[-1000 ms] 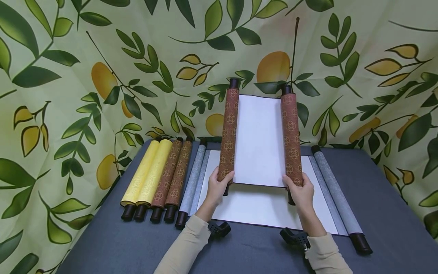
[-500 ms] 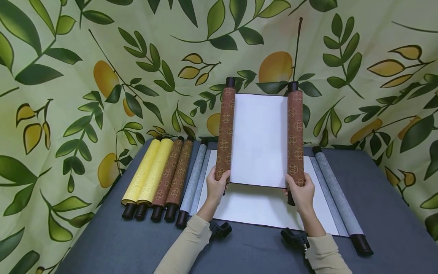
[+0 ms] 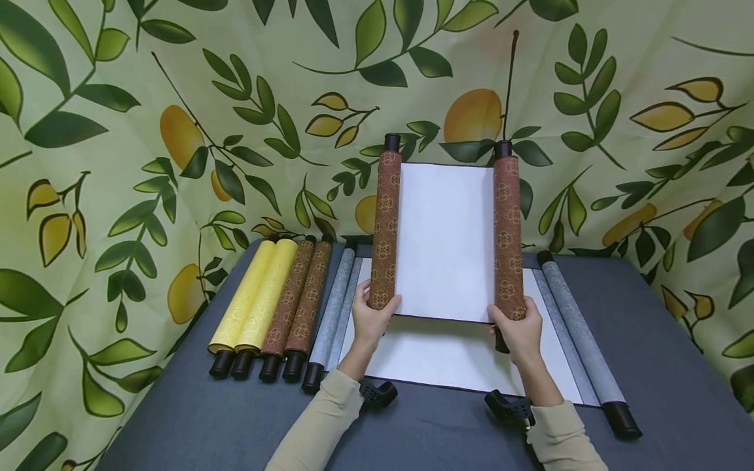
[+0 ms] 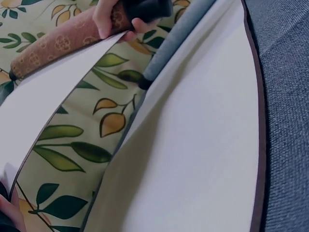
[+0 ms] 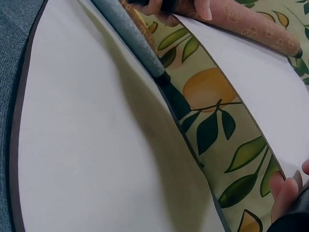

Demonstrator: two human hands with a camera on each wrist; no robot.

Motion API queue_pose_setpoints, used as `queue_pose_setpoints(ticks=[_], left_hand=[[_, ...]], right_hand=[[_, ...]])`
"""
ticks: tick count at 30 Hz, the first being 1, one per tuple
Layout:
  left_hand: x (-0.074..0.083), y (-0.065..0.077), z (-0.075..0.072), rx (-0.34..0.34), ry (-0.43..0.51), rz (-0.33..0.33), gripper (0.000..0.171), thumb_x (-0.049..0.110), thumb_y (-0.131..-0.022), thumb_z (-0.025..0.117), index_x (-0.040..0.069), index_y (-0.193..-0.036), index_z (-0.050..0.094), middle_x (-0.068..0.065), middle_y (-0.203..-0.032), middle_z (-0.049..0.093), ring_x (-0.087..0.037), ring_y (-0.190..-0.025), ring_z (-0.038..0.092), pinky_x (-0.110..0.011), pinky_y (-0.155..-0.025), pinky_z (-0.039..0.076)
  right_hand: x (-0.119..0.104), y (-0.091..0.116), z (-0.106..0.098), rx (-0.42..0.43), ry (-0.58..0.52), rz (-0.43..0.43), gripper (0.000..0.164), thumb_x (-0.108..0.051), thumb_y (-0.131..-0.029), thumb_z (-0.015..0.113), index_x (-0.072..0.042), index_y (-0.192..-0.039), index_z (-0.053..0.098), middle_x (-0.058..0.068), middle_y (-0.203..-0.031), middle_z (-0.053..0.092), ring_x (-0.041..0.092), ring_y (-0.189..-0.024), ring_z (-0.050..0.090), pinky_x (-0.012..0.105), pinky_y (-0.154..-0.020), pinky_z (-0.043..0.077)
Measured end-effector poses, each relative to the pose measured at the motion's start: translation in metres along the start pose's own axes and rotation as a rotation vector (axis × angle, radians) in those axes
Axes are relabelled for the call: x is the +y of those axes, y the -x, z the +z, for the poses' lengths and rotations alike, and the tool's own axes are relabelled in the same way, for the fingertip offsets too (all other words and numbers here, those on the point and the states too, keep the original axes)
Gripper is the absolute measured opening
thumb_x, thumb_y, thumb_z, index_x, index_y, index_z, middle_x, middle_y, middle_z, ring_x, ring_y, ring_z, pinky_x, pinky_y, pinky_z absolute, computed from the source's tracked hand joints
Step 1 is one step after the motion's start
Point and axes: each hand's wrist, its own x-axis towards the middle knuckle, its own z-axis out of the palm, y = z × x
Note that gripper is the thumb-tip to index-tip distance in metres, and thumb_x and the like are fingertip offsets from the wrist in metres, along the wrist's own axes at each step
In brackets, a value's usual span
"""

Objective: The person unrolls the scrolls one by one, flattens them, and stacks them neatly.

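Observation:
A reddish-brown scroll with a gold flower pattern stands raised in front of me, partly unrolled, its blank white sheet (image 3: 446, 242) facing me between two rolls. My left hand (image 3: 368, 327) grips the lower end of the left roll (image 3: 386, 229), thumb on the front. The right roll (image 3: 508, 235) is held low down by my right hand (image 3: 521, 330), its dark end knob showing below. Beneath, a grey-blue scroll lies spread on the table, with its white sheet (image 3: 436, 356) face up. In the left wrist view the right hand (image 4: 113, 19) wraps the roll beside its black knob.
Left of the spread scroll lie two yellow rolled scrolls (image 3: 265, 294) and two brown ones (image 3: 288, 301), side by side. The spread scroll's grey rolls (image 3: 583, 327) flank its sheet on the dark blue tablecloth (image 3: 235, 425). Behind hangs a leaf-patterned cloth (image 3: 235, 163).
Over the last second the two brown rolls have moved apart, the left one leftward and the right one slightly rightward, so more white sheet shows. Both hands keep their hold.

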Motion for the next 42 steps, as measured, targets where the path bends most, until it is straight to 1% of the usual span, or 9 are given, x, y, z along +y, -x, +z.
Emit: queue_pose_setpoints(ticks=[6, 10, 13, 16, 19, 24, 34, 39, 42], left_hand=[[0.0, -0.003, -0.002, 0.032, 0.019, -0.002, 0.049, 0.0, -0.081, 0.068, -0.006, -0.126, 0.049, -0.029, -0.093, 0.065, -0.007, -0.048, 0.05, -0.017, -0.043, 0.042], [-0.001, -0.005, -0.003, 0.052, 0.051, -0.014, 0.045, 0.0, -0.081, 0.066, -0.008, -0.123, 0.051, -0.017, -0.083, 0.063, -0.003, -0.043, 0.046, -0.016, -0.041, 0.04], [-0.001, -0.005, -0.003, 0.062, 0.067, -0.009, 0.041, -0.001, -0.081, 0.066, -0.01, -0.119, 0.052, -0.006, -0.076, 0.058, 0.0, -0.04, 0.044, -0.016, -0.04, 0.039], [-0.002, -0.006, -0.004, 0.071, 0.071, 0.001, 0.041, -0.001, -0.081, 0.066, -0.01, -0.119, 0.052, -0.003, -0.076, 0.056, 0.001, -0.04, 0.044, -0.016, -0.041, 0.039], [-0.003, -0.006, -0.005, 0.074, 0.065, 0.015, 0.041, -0.001, -0.082, 0.065, -0.009, -0.12, 0.052, -0.005, -0.08, 0.056, 0.0, -0.042, 0.044, -0.016, -0.042, 0.04], [-0.004, -0.007, -0.007, 0.072, 0.05, 0.056, 0.035, 0.001, -0.083, 0.064, -0.01, -0.115, 0.054, -0.002, -0.078, 0.053, -0.001, -0.041, 0.043, -0.017, -0.042, 0.04], [-0.002, -0.007, -0.01, 0.107, 0.033, 0.085, 0.03, 0.001, -0.083, 0.064, -0.012, -0.109, 0.058, -0.001, -0.072, 0.053, 0.003, -0.038, 0.044, -0.016, -0.04, 0.04], [-0.001, -0.007, -0.009, 0.121, 0.029, 0.075, 0.034, 0.001, -0.083, 0.064, -0.012, -0.114, 0.057, -0.011, -0.078, 0.059, 0.003, -0.04, 0.044, -0.014, -0.041, 0.04], [-0.012, -0.012, -0.007, 0.139, 0.043, 0.05, 0.035, -0.001, -0.083, 0.064, -0.013, -0.115, 0.057, -0.022, -0.083, 0.063, 0.002, -0.039, 0.043, -0.014, -0.039, 0.039]], right_hand=[[0.001, -0.001, 0.0, 0.025, 0.011, 0.015, 0.045, -0.009, -0.087, 0.063, 0.002, -0.125, 0.043, 0.007, -0.1, 0.048, 0.003, -0.048, 0.056, 0.022, -0.048, 0.052], [0.001, -0.001, 0.0, 0.037, 0.022, 0.017, 0.043, -0.012, -0.088, 0.064, 0.0, -0.125, 0.046, 0.002, -0.095, 0.05, 0.002, -0.048, 0.056, 0.022, -0.049, 0.053], [0.001, -0.001, 0.0, 0.028, 0.044, 0.021, 0.045, -0.014, -0.088, 0.064, 0.0, -0.127, 0.046, 0.005, -0.101, 0.051, -0.003, -0.056, 0.055, 0.02, -0.051, 0.053], [-0.002, 0.0, -0.001, 0.009, 0.073, 0.034, 0.048, -0.016, -0.089, 0.064, 0.0, -0.13, 0.046, 0.01, -0.111, 0.052, -0.008, -0.064, 0.052, 0.016, -0.054, 0.052], [-0.005, 0.002, -0.004, -0.021, 0.095, 0.062, 0.05, -0.018, -0.09, 0.064, 0.001, -0.133, 0.045, 0.014, -0.118, 0.052, -0.008, -0.066, 0.051, 0.015, -0.058, 0.051], [-0.01, 0.003, -0.004, -0.024, 0.063, 0.077, 0.048, -0.015, -0.092, 0.06, 0.006, -0.132, 0.043, 0.016, -0.115, 0.051, -0.006, -0.059, 0.054, 0.017, -0.058, 0.052], [-0.004, 0.005, 0.0, 0.126, 0.097, -0.104, 0.038, -0.009, -0.085, 0.061, 0.009, -0.117, 0.051, 0.012, -0.089, 0.056, -0.002, -0.04, 0.051, 0.016, -0.043, 0.045], [-0.002, 0.003, 0.001, 0.191, 0.083, -0.117, 0.034, -0.006, -0.082, 0.061, 0.007, -0.112, 0.054, 0.007, -0.084, 0.055, -0.006, -0.038, 0.049, 0.015, -0.042, 0.045], [0.0, 0.002, 0.0, 0.194, 0.077, -0.079, 0.037, -0.009, -0.082, 0.063, 0.007, -0.114, 0.054, 0.008, -0.088, 0.056, -0.006, -0.04, 0.049, 0.015, -0.042, 0.046]])
